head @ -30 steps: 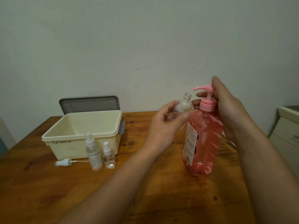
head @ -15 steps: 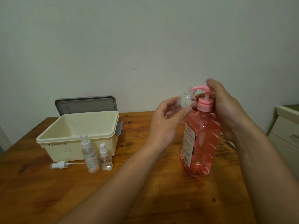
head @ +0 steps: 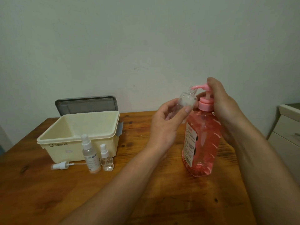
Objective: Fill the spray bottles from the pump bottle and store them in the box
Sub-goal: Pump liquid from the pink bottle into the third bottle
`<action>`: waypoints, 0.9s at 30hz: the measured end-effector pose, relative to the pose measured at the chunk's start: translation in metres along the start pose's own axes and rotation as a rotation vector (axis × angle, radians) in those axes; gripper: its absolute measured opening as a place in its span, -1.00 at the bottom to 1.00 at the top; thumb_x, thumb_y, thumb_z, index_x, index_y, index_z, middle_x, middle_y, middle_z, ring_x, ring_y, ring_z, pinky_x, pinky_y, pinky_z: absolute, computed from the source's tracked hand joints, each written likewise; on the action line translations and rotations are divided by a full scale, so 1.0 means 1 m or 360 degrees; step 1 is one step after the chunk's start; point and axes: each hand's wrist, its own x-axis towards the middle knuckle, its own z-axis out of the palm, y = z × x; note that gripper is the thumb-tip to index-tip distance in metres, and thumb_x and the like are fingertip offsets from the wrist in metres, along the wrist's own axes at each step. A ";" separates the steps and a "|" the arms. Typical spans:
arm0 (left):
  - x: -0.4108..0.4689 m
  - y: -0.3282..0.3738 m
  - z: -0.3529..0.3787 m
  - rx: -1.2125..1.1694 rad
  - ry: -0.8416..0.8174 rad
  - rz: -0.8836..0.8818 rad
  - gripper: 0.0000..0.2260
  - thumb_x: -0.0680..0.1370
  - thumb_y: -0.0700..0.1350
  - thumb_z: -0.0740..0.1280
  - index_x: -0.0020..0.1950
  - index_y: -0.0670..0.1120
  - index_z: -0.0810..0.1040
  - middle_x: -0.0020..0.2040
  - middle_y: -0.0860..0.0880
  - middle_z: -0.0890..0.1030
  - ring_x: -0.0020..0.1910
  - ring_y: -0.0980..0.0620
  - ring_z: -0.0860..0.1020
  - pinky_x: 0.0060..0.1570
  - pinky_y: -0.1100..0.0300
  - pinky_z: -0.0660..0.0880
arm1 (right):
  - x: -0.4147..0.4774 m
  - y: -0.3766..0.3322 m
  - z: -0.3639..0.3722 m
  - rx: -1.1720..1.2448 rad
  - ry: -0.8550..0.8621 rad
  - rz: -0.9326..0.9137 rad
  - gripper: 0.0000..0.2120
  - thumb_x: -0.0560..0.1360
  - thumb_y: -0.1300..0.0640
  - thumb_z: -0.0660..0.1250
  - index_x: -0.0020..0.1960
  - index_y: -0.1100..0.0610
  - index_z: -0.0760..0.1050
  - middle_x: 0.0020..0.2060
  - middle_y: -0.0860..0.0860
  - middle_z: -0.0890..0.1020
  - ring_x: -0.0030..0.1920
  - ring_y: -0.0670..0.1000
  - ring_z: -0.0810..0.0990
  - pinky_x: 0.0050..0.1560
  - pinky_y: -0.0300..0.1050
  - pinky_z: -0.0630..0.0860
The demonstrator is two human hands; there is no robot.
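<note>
The left hand (head: 164,127) pinches a clear bottle (head: 186,101), its neck at the spout of the pump bottle (head: 201,143). The right hand's (head: 222,108) fingers curl round its pump. 2 spray bottles (head: 90,153) and the box (head: 65,153) stand well left of it.

We observe the uncapped clear bottle (head: 186,101) tilted, mouth at the spout of the pink pump bottle (head: 203,143). Tall spray bottle (head: 90,153) and small spray bottle (head: 106,158) stand upright before the open cream box (head: 56,151).
</note>
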 end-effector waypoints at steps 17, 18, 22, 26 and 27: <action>0.004 -0.004 0.003 0.0013 0.0025 0.0016 -0.62 0.50 -0.13 0.44 0.31 -0.11 0.53 0.16 -0.01 0.65 0.13 0.13 0.61 0.14 0.22 0.56 | 0.003 0.002 -0.001 -0.0109 -0.0003 -0.0069 -0.58 0.56 -0.18 0.12 -0.21 0.10 0.54 -0.37 0.06 0.62 -0.29 0.11 0.52 -0.19 0.05 0.45; 0.004 -0.004 0.003 0.0002 0.0029 0.0017 -0.64 0.50 -0.15 0.43 0.29 -0.11 0.54 0.14 -0.01 0.65 0.12 0.13 0.61 0.12 0.24 0.57 | 0.003 0.002 -0.001 -0.0100 -0.0007 -0.0074 -0.60 0.57 -0.15 0.12 -0.19 0.11 0.53 -0.40 0.05 0.62 -0.29 0.11 0.51 -0.19 0.05 0.44; 0.003 -0.005 0.002 0.0018 0.0017 0.0025 -0.64 0.51 -0.15 0.43 0.30 -0.09 0.53 0.13 0.04 0.65 0.10 0.18 0.61 0.10 0.28 0.57 | 0.002 0.001 0.000 -0.0107 0.0022 -0.0066 -0.61 0.57 -0.11 0.12 -0.21 0.12 0.53 -0.44 0.03 0.61 -0.32 0.10 0.50 -0.24 0.01 0.44; 0.002 -0.002 0.003 -0.0038 -0.0007 -0.0002 -0.61 0.52 -0.15 0.41 0.34 -0.13 0.50 0.16 -0.02 0.64 0.12 0.10 0.62 0.00 0.25 0.61 | 0.002 0.002 0.000 -0.0161 0.0018 -0.0061 -0.49 0.55 -0.26 0.09 -0.28 0.09 0.55 -0.39 0.07 0.63 -0.33 0.11 0.57 -0.21 0.02 0.51; 0.002 -0.001 0.004 -0.0053 -0.0016 -0.0005 -0.61 0.53 -0.17 0.40 0.35 -0.15 0.50 0.16 -0.03 0.64 0.12 0.09 0.62 -0.01 0.25 0.61 | 0.002 0.002 0.000 -0.0162 0.0016 -0.0062 -0.47 0.54 -0.28 0.09 -0.29 0.09 0.56 -0.38 0.08 0.64 -0.32 0.12 0.58 -0.19 0.04 0.52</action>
